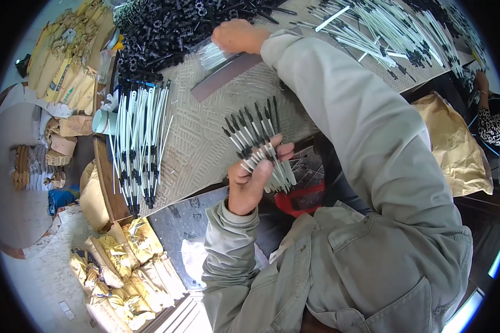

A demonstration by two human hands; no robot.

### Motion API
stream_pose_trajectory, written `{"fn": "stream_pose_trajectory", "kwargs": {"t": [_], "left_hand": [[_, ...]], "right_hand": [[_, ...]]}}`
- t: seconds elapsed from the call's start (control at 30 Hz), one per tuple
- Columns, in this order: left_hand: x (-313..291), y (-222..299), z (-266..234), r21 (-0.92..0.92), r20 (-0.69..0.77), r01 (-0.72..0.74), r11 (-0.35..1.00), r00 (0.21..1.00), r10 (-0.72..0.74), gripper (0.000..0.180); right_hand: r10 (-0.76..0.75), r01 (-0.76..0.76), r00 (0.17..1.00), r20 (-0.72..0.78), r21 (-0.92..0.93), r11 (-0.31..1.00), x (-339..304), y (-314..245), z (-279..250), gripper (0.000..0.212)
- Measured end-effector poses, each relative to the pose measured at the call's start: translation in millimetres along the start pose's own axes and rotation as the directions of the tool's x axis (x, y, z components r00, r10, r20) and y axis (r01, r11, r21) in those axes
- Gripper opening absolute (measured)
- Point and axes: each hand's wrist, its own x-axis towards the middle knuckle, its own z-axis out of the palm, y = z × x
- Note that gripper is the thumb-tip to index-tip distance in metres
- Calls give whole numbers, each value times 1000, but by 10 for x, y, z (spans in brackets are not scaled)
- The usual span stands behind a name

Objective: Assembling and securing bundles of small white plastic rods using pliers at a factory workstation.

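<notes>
My left hand [249,186] is closed around a fanned bundle of thin white rods with black fittings [254,133], held over the table's near edge. Its thumb presses across the rods, and their black tips point away from me. Stretched to the far side of the table, my right hand [238,36] has its fingers curled down beside a small pile of thin, clear-looking pins [211,56]. Whatever its fingertips pinch is hidden. A flat brownish strip [225,76] lies just below that hand.
A large heap of black plastic parts [161,33] covers the far left of the table [197,139]. White rods with black fittings lie at the left [141,139] and far right [383,33]. Paper-wrapped bundles [125,272] stand lower left; a brown paper bag [453,144] sits right, near another person's arm [481,86].
</notes>
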Motion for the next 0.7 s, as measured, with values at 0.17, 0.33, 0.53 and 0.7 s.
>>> {"fn": "stream_pose_trajectory", "kwargs": {"t": [0.17,0.33,0.53,0.7], "left_hand": [[21,1,106,34,-90,62,997,994,-59,31],[-36,-49,25,30,-143,27,999,989,-23,28],[-9,8,167,129,-179,3,992,984,21,27],[-16,-12,217,160,-210,-75,984,972,108,24]], "right_hand": [[-108,84,928,-355,-82,993,-164,101,-39,8],[223,199,898,-379,802,563,-916,-419,-621,4],[-18,374,847,-532,570,732,-2214,-1015,-1073,22],[65,241,850,-523,495,835,-2380,-1104,-1058,28]]}}
